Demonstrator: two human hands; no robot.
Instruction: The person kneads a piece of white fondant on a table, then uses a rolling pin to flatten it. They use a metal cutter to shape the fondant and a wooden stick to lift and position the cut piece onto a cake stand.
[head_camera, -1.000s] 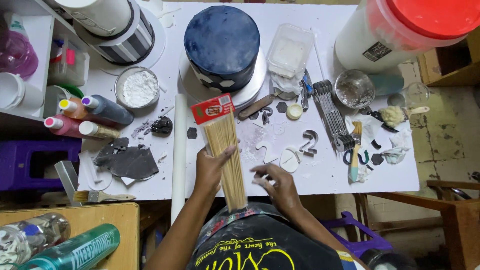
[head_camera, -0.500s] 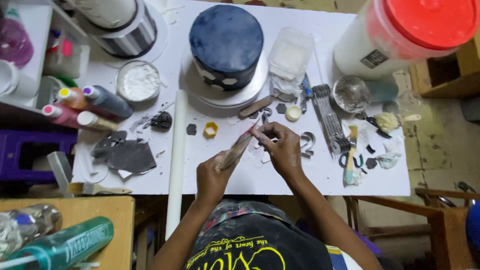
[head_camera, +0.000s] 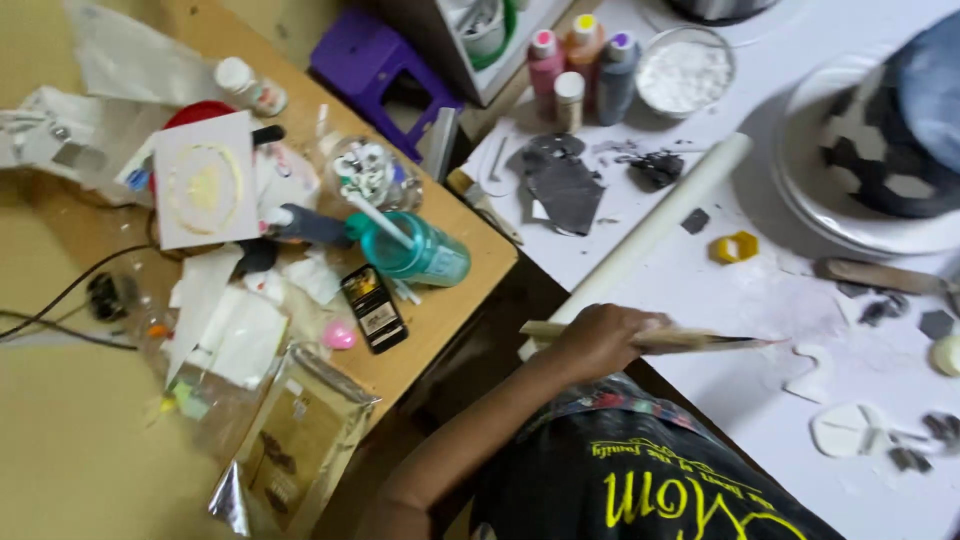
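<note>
My left hand (head_camera: 598, 340) is closed around a bundle of thin wooden skewers (head_camera: 690, 341), held level over the near edge of the white work table (head_camera: 760, 300). The skewer tips point right, towards white fondant cutouts (head_camera: 850, 428). A long white rolling pin (head_camera: 650, 232) lies diagonally just behind the hand. A dark blue cake with black and white patches (head_camera: 905, 130) sits on a white stand at the upper right. My right hand is out of the frame.
A lower wooden table (head_camera: 470, 235) on the left holds a teal bottle (head_camera: 415, 250), a small black box (head_camera: 372, 308), papers, a foil bag (head_camera: 290, 445) and cables. Colour bottles (head_camera: 580, 65), a bowl of white powder (head_camera: 683, 72), grey fondant scraps (head_camera: 562, 185) and a yellow cutter (head_camera: 733, 247) lie on the white table.
The view has swung left, bringing the wooden side table into sight. My right hand, which was at the skewer tips, has left the frame. The left hand still holds the skewers, now level.
</note>
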